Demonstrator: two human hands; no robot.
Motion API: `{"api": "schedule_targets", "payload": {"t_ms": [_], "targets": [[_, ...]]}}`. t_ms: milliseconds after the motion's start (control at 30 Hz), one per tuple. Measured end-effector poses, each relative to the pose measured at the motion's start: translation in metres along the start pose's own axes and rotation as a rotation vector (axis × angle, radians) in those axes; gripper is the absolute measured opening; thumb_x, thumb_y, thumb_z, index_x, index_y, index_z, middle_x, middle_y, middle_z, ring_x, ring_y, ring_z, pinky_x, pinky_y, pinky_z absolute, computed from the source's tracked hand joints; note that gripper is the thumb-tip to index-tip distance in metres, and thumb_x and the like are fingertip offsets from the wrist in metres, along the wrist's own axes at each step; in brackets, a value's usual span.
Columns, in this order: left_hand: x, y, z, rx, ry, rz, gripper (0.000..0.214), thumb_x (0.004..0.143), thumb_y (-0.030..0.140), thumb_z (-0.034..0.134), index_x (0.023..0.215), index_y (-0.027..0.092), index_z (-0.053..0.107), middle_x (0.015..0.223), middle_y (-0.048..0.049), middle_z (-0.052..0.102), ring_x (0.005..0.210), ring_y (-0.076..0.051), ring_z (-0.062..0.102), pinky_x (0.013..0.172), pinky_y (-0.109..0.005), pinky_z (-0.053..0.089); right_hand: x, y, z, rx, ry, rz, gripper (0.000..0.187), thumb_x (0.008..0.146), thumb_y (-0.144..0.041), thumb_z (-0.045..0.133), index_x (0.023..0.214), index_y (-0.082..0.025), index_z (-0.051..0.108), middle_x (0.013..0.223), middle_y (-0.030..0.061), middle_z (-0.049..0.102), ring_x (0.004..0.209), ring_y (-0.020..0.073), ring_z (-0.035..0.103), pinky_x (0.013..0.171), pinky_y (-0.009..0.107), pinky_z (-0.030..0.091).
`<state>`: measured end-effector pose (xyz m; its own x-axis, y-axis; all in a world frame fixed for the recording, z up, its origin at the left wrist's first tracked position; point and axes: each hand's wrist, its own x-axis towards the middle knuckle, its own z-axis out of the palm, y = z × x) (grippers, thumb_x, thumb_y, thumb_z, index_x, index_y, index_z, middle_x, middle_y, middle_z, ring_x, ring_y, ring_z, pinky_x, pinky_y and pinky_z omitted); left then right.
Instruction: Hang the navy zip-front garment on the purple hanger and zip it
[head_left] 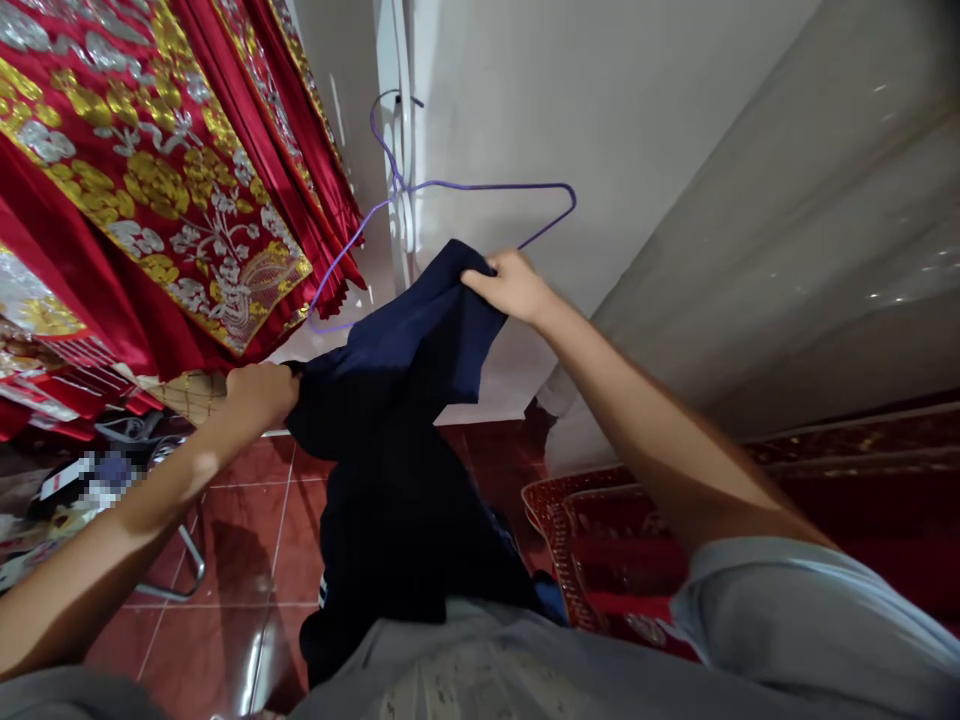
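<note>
Garment of navy fabric [409, 325] overlaps the lower edge of the purple wire hanger [495, 186]; attachment cannot be determined. Left hand [259, 392] and right hand [516, 284] clamp its opposite ends, suspending it. Current step appears to be spreading; next move likely calls for even tension.

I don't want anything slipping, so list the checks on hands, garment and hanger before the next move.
1. Left hand grip on dark garment: ok, closed on one end.
2. Right hand grip: ok, thumb and fingers pinch the garment.
3. Purple hanger hung up: ok, beside the wall.
4. Hanger's lower bar through garment: cannot tell, hidden.
5. Left hand clear of red embroidered cloth: cannot tell.
</note>
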<state>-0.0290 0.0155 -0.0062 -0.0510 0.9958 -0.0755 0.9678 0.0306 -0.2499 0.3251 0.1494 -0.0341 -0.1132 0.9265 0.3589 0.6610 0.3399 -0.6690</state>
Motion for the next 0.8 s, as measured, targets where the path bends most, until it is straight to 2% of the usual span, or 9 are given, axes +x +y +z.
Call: {"api": "schedule_targets", "payload": {"t_ms": [100, 200, 333, 433, 500, 567, 633, 733, 800], "targets": [[0.019, -0.001, -0.008, -0.062, 0.213, 0.043, 0.045, 0.099, 0.034, 0.034, 0.098, 0.012, 0.073, 0.099, -0.0237, 0.073, 0.092, -0.041, 0.072, 0.08, -0.051, 0.054, -0.008, -0.006, 0.001, 0.015, 0.018, 0.009, 0.045, 0.082, -0.044, 0.057, 0.061, -0.023, 0.023, 0.057, -0.0028, 0.024, 0.06, 0.0125, 0.028, 0.056, 0.032, 0.029], [0.045, 0.003, -0.029, -0.316, 0.544, 0.261, 0.034, 0.098, 0.028, 0.035, 0.099, 0.017, 0.067, 0.098, -0.0164, 0.07, 0.094, -0.033, 0.069, 0.085, -0.047, 0.053, -0.014, -0.01, 0.011, 0.057, -0.009, 0.013, 0.043, 0.084, -0.044, 0.055, 0.06, -0.024, 0.025, 0.057, -0.0022, 0.025, 0.06, 0.0134, 0.031, 0.058, 0.033, 0.034], [0.091, 0.014, -0.048, -0.615, 0.788, 0.37, 0.017, 0.096, 0.031, 0.052, 0.107, 0.021, 0.061, 0.101, -0.0036, 0.067, 0.103, -0.022, 0.061, 0.096, -0.043, 0.048, -0.021, -0.015, 0.022, 0.066, 0.014, -0.035, 0.041, 0.092, -0.053, 0.047, 0.065, -0.023, 0.04, 0.061, 0.003, 0.041, 0.068, 0.0204, 0.05, 0.068, 0.035, 0.045], [0.12, 0.013, -0.05, -0.72, 0.799, 0.373, 0.017, 0.097, 0.032, 0.057, 0.109, 0.021, 0.06, 0.103, 0.0011, 0.066, 0.102, -0.018, 0.055, 0.099, -0.04, 0.044, -0.02, -0.009, 0.011, 0.018, 0.189, -0.11, 0.032, 0.095, -0.051, 0.046, 0.09, -0.023, 0.06, 0.086, 0.0096, 0.064, 0.095, 0.0294, 0.063, 0.084, 0.04, 0.05], [0.131, 0.007, -0.048, -0.763, 0.738, 0.382, 0.018, 0.098, 0.036, 0.059, 0.103, 0.018, 0.06, 0.099, 0.0011, 0.066, 0.1, -0.018, 0.054, 0.1, -0.039, 0.042, -0.015, 0.001, -0.007, -0.007, 0.34, -0.122, 0.03, 0.096, -0.046, 0.048, 0.111, -0.024, 0.062, 0.107, 0.0113, 0.068, 0.108, 0.0298, 0.062, 0.093, 0.042, 0.048], [0.135, 0.002, -0.045, -0.782, 0.672, 0.384, 0.021, 0.099, 0.039, 0.06, 0.099, 0.017, 0.06, 0.093, 0.0015, 0.063, 0.097, -0.017, 0.054, 0.1, -0.036, 0.041, -0.008, 0.015, -0.028, -0.044, 0.436, -0.074, 0.031, 0.096, -0.042, 0.053, 0.118, -0.022, 0.062, 0.111, 0.0121, 0.068, 0.104, 0.0281, 0.063, 0.093, 0.042, 0.047], [0.133, 0.0, -0.044, -0.768, 0.634, 0.375, 0.018, 0.098, 0.036, 0.061, 0.098, 0.018, 0.06, 0.089, 0.002, 0.061, 0.094, -0.016, 0.054, 0.099, -0.035, 0.04, 0.0, 0.027, -0.048, -0.08, 0.5, -0.017, 0.032, 0.094, -0.039, 0.059, 0.119, -0.019, 0.063, 0.098, 0.0107, 0.069, 0.087, 0.0244, 0.063, 0.086, 0.04, 0.045], [0.126, 0.002, -0.045, -0.732, 0.637, 0.365, 0.015, 0.098, 0.034, 0.06, 0.097, 0.018, 0.059, 0.087, 0.0013, 0.06, 0.091, -0.016, 0.055, 0.096, -0.035, 0.041, 0.012, 0.039, -0.068, -0.03, 0.477, -0.017, 0.028, 0.092, -0.042, 0.064, 0.106, -0.018, 0.067, 0.081, 0.0066, 0.067, 0.075, 0.0196, 0.055, 0.078, 0.036, 0.042], [0.122, 0.0, -0.046, -0.738, 0.678, 0.362, 0.022, 0.1, 0.04, 0.055, 0.098, 0.019, 0.06, 0.089, 0.0001, 0.061, 0.096, -0.018, 0.056, 0.097, -0.037, 0.041, 0.018, 0.041, -0.073, 0.09, 0.311, -0.011, 0.03, 0.091, -0.049, 0.066, 0.089, -0.019, 0.068, 0.075, 0.0064, 0.065, 0.076, 0.0201, 0.055, 0.075, 0.036, 0.042]]}}
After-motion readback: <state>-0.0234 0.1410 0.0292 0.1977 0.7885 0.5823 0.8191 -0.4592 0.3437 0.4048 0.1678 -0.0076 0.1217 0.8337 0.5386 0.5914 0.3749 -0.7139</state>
